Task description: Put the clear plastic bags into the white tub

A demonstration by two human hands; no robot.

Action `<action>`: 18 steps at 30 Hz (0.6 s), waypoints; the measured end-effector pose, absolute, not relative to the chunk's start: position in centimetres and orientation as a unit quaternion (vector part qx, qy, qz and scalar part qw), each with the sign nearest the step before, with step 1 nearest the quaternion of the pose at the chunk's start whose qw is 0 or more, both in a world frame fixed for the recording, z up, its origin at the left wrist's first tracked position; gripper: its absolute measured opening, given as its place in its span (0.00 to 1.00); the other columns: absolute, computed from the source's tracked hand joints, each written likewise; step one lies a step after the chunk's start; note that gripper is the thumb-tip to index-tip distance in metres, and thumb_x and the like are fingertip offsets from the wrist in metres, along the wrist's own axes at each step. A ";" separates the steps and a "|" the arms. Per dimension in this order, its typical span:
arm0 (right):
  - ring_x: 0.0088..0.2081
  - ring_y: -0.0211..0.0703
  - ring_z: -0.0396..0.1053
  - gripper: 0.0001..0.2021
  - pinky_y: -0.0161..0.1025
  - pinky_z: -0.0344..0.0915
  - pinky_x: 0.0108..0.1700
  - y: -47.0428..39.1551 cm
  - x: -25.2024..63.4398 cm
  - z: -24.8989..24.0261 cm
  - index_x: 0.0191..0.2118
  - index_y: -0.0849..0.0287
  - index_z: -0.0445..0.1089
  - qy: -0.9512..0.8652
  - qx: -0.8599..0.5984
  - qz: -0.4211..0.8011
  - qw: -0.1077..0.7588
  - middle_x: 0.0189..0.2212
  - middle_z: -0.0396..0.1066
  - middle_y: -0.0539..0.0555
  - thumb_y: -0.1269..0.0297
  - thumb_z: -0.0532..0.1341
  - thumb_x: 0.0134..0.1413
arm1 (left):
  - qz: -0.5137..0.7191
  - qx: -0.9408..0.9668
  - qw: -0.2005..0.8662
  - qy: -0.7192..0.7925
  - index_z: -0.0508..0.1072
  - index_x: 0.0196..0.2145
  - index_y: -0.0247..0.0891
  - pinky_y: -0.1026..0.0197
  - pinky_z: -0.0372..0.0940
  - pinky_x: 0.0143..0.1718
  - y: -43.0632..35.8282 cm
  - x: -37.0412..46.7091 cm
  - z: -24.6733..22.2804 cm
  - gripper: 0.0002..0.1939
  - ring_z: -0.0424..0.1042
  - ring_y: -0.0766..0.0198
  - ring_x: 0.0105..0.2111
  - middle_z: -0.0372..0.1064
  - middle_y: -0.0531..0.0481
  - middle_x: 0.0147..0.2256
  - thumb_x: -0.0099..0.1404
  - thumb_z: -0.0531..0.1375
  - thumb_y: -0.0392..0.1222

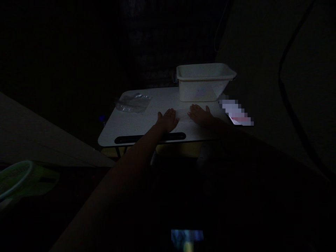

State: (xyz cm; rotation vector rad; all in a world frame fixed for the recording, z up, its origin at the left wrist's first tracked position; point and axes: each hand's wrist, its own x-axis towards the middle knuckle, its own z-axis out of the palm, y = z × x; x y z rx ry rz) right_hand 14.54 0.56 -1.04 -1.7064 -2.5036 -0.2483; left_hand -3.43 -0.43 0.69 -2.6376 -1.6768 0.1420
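My left hand (168, 120) lies flat on a small white table (157, 101), its fingers stretched out. Palm down a little to its right is my right hand (201, 115), with the fingers spread. Between the two hands, a thin see-through sheet (183, 114), perhaps a plastic bag, rests on the tabletop, and both hands appear to touch its sides. Dim light leaves its edges unclear. Behind my right hand stands a white plastic bin (198, 90). A crumpled clear plastic bag (134, 103) lies at the table's left side.
A lit, blurred-out screen (235, 112) sits at the table's right edge. Along the front edge runs a black slot (128, 139). A green mesh basket (39, 178) stands at the lower left. Another small glowing screen (187, 239) shows at the bottom. Surroundings are very dark.
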 end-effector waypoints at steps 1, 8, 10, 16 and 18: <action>0.57 0.50 0.43 0.25 0.64 0.42 0.50 0.6 14.8 -1.0 0.55 0.64 0.48 -0.819 -0.566 -0.077 0.046 0.57 0.46 0.63 0.58 0.34 0.57 | 0.044 -0.843 0.005 -0.536 0.41 0.57 0.30 0.42 0.41 0.51 -0.4 -3.4 0.7 0.29 0.36 0.58 0.58 0.35 0.42 0.59 0.62 0.30 0.48; 0.57 0.52 0.45 0.26 0.64 0.41 0.50 0.7 15.5 -1.0 0.54 0.65 0.50 -0.796 -0.599 -0.071 0.058 0.56 0.48 0.64 0.57 0.34 0.56 | 0.045 -0.842 -0.002 -0.538 0.41 0.57 0.32 0.42 0.40 0.51 -0.2 -3.5 0.6 0.29 0.36 0.59 0.58 0.35 0.43 0.59 0.62 0.30 0.49; 0.57 0.51 0.45 0.26 0.64 0.41 0.51 0.6 15.4 -0.8 0.54 0.68 0.51 -0.784 -0.615 -0.065 0.056 0.56 0.48 0.65 0.58 0.34 0.56 | 0.047 -0.841 0.000 -0.539 0.40 0.57 0.32 0.42 0.40 0.51 -0.2 -3.5 0.6 0.29 0.36 0.59 0.58 0.35 0.43 0.59 0.62 0.30 0.49; 0.57 0.49 0.45 0.26 0.61 0.41 0.52 0.6 14.4 -0.1 0.54 0.67 0.51 -0.787 -0.608 -0.075 0.076 0.56 0.48 0.63 0.58 0.35 0.56 | 0.043 -0.843 0.003 -0.537 0.39 0.58 0.32 0.44 0.41 0.52 -0.3 -3.5 0.6 0.29 0.35 0.59 0.58 0.35 0.43 0.59 0.62 0.29 0.49; 0.57 0.49 0.44 0.26 0.61 0.40 0.53 0.7 13.7 -0.1 0.55 0.66 0.50 -0.803 -0.586 -0.069 0.080 0.56 0.48 0.62 0.58 0.35 0.56 | 0.049 -0.842 0.006 -0.537 0.39 0.58 0.32 0.44 0.41 0.52 -0.4 -3.5 0.7 0.29 0.35 0.58 0.58 0.35 0.44 0.59 0.62 0.30 0.49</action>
